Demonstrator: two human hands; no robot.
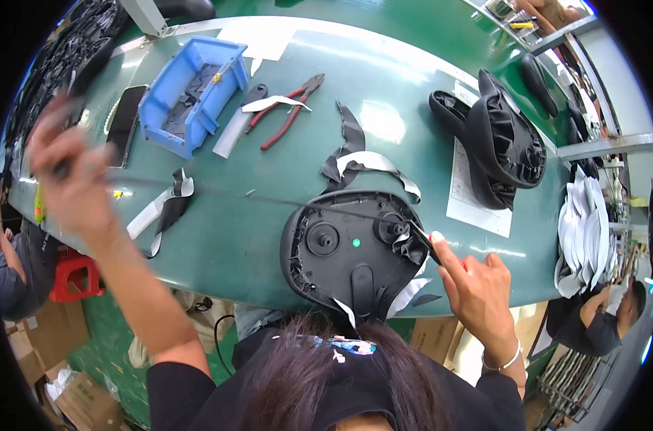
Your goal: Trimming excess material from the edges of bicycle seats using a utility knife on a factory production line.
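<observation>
A black bicycle saddle (326,266) lies underside up at the table's near edge, with two round posts and a green dot. My right hand (481,291) is closed around a slim dark tool (425,244) with red at its grip; the kind is unclear. Its tip touches the saddle's right rim beside bunched black cover material (410,251). My left hand (75,172), blurred by motion, is raised at the left. A thin dark strip (269,196) stretches taut from it to the saddle's right post; the fingers seem closed on it.
Red-handled pliers (290,111) lie beside a blue bin (190,93) of dark scraps and a phone (127,126). Black-and-white offcuts (362,158) lie beyond the saddle. More saddles (495,136) rest on paper at right. A red stool (76,276) and other people flank the table.
</observation>
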